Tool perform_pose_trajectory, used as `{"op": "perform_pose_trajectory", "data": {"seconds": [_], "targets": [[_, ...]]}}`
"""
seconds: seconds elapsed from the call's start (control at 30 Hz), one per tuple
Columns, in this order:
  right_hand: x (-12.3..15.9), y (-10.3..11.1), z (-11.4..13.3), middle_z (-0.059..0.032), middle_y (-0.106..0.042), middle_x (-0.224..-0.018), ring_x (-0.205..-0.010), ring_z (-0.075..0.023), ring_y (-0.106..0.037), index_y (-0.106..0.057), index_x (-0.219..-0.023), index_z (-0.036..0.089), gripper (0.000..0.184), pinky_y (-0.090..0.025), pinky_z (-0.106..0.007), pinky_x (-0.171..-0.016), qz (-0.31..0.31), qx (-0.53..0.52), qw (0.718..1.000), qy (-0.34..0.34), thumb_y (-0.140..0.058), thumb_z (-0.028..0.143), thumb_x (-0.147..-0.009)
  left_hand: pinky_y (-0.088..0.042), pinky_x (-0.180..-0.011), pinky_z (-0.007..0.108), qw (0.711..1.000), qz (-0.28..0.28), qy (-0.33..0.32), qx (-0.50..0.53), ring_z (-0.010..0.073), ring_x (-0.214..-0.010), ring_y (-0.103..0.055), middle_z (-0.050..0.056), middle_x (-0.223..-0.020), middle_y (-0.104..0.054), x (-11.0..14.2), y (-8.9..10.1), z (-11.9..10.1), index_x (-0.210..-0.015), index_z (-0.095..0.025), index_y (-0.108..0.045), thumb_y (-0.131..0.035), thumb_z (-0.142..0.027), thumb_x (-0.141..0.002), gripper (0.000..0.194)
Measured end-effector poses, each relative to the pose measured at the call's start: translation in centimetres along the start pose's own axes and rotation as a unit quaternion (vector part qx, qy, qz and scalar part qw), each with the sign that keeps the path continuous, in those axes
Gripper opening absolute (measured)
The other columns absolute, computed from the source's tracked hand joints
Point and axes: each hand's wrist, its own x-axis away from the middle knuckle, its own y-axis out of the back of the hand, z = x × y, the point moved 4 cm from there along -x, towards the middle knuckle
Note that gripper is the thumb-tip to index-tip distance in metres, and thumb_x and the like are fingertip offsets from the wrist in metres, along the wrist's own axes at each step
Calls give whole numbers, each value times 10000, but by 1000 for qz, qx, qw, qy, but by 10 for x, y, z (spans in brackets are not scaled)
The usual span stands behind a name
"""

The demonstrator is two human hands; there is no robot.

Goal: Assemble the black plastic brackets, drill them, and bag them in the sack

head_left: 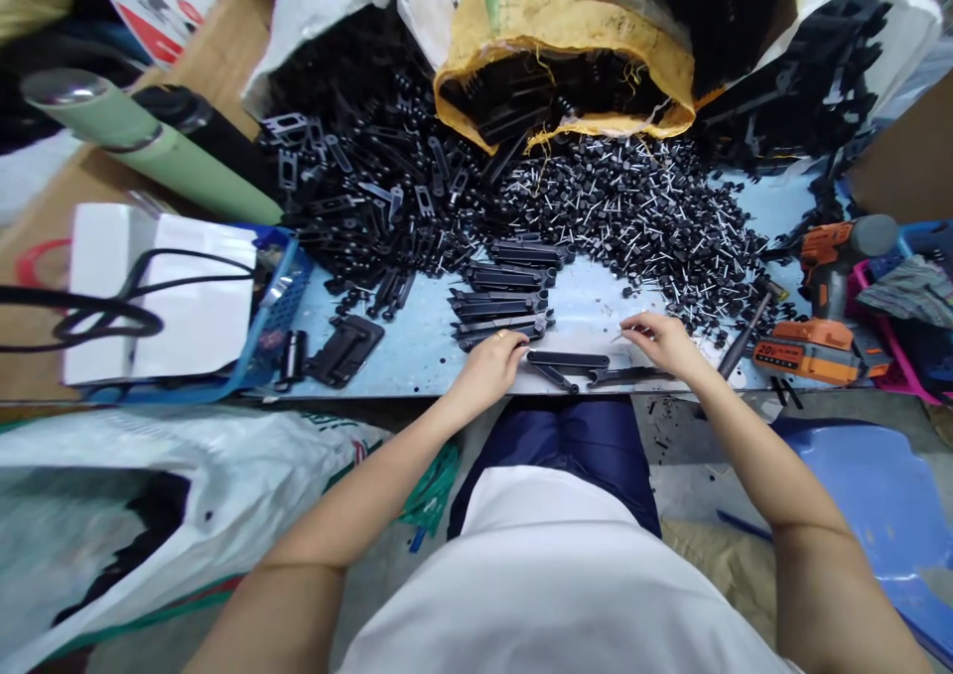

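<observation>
My left hand [492, 364] is closed in a pinch at the left end of a black plastic arm assembly [567, 359]; what its fingertips hold is hidden. That assembly lies near the table's front edge, with a second bar angled out below it. My right hand [662, 342] pinches a small black-headed screw, its thin silver shank [617, 337] pointing left above the table. A wrench [625, 376] lies just below the right hand, partly on the table's edge. Behind my left hand, several similar black assemblies [500, 303] are stacked in a row.
A pile of black-headed screws [640, 207] spreads across the back right, below a yellow sack [566, 19]. Black plastic parts [387, 178] heap up at back left. An orange cordless drill [819, 307] and a hammer [747, 335] are at right. A blue basket [287, 307] stands left.
</observation>
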Motion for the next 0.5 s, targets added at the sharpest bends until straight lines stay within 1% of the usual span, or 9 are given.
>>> {"op": "perform_pose_trajectory", "data": {"seconds": [0.1, 0.2, 0.33, 0.43, 0.5], "targets": [[10, -3, 15, -40, -678, -843, -736, -146, -605, -650, -894, 171, 177, -462, -253, -687, 32, -31, 999, 9, -510, 251, -822, -494, -775, 326, 999, 29, -17, -32, 201, -822, -611, 78, -863, -641, 0, -2, -9, -938, -156, -590, -387, -161, -858, 218], [13, -7, 24, -40, -677, -834, -723, -136, -604, -647, -890, 172, 165, -455, -244, -687, 50, -13, 998, 26, -504, 227, -828, -493, -757, 323, 994, 65, -41, -80, 206, -786, -608, 80, -801, -622, -3, 1, -19, -867, -154, -600, -366, -133, -854, 236], [13, -12, 34, -62, -662, -848, -784, -150, -603, -636, -880, 165, 161, -446, -252, -729, 58, 53, 995, 66, -479, 178, -844, -487, -771, 312, 985, 99, -58, -126, 207, -791, -606, 83, -769, -605, -7, 2, -25, -809, -149, -608, -372, -112, -847, 242], [14, -19, 44, -85, -645, -830, -805, -164, -592, -625, -857, 151, 190, -435, -261, -743, 89, 115, 984, 104, -435, 147, -863, -483, -756, 304, 981, 125, -57, -135, 205, -788, -603, 81, -780, -604, -11, -4, -24, -822, -149, -615, -388, -124, -855, 230], [17, -24, 47, -92, -636, -808, -789, -169, -587, -619, -860, 143, 203, -434, -264, -726, 110, 148, 976, 115, -416, 144, -875, -477, -738, 298, 979, 139, -53, -140, 204, -794, -596, 83, -802, -607, -10, -10, -23, -854, -149, -621, -398, -143, -866, 224]]}}
